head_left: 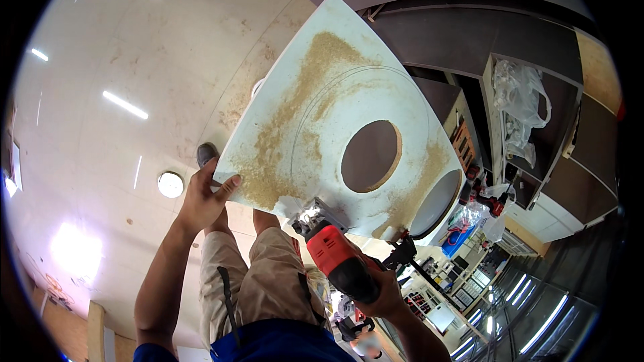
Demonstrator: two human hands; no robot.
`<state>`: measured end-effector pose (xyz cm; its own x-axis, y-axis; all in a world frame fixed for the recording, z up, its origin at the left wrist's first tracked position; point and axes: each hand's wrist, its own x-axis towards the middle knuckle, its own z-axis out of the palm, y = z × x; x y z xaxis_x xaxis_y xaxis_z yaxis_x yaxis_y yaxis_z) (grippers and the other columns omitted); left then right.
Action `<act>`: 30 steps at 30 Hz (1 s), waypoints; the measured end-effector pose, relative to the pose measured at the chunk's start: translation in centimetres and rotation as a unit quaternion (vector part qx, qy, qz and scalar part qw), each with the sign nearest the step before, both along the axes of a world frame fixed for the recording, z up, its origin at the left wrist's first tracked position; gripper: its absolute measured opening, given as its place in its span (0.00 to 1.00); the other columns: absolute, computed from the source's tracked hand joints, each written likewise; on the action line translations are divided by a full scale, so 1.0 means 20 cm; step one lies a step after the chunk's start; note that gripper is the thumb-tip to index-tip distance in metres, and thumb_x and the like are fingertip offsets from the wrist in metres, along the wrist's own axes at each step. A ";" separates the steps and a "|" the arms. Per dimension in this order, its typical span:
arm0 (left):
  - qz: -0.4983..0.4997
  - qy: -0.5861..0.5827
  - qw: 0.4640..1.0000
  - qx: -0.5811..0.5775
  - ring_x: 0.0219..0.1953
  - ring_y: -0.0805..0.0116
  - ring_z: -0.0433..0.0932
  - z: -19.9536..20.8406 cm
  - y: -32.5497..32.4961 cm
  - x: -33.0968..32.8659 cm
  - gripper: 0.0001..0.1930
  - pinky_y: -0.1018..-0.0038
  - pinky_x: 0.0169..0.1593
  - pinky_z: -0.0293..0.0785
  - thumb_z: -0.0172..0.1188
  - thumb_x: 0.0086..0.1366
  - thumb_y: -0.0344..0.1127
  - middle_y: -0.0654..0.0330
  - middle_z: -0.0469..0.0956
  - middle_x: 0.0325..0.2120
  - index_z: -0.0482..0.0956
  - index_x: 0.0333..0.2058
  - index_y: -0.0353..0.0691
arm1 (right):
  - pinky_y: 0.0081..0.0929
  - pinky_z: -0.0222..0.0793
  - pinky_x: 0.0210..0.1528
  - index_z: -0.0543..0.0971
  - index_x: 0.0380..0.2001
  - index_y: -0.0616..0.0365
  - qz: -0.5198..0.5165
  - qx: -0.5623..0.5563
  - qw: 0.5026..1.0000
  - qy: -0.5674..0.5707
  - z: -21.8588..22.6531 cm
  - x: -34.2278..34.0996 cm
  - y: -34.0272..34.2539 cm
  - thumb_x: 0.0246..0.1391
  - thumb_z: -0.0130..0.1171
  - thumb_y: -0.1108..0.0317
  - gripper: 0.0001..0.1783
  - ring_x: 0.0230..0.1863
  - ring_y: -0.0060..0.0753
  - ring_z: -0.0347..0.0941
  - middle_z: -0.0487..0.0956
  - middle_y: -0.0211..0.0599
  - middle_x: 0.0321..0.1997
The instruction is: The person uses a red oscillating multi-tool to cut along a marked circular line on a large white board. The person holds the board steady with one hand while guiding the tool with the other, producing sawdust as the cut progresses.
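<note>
Power saw (335, 258), red and black, lower centre: your right hand (381, 295) closed around its rear. White panel (322, 147), mid-frame, broad wedge: your left hand (209, 194) gripping its lower-left corner, thumb on top. Risks: a one-corner hold could let the panel chatter or slip; loose sawdust (265, 161) could mask the drawn arc (322, 97). Finish: smooth face, grainy tan dust, round hole (370, 155) edged in raw brown board.

Sawdust (268, 151) on board (404, 107); jigsaw (333, 258) at near edge; plastic bag (526, 97) to right
</note>
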<state>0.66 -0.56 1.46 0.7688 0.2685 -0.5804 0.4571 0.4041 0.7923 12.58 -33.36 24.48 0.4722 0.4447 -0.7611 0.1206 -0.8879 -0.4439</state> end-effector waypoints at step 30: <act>0.011 0.000 1.000 0.001 0.43 0.74 0.80 0.00 -0.02 0.01 0.16 0.73 0.50 0.76 0.66 0.70 0.35 0.58 0.85 0.41 0.78 0.52 0.32 | 0.34 0.80 0.49 0.80 0.55 0.65 -0.005 -0.011 1.000 -0.003 0.02 -0.01 0.00 0.40 0.69 0.70 0.33 0.48 0.44 0.86 0.85 0.55 0.49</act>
<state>0.77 -1.03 1.44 0.7625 0.2866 -0.5801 0.4478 0.4134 0.7928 12.46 -33.27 24.80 0.4811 0.4228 -0.7680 0.1148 -0.8989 -0.4229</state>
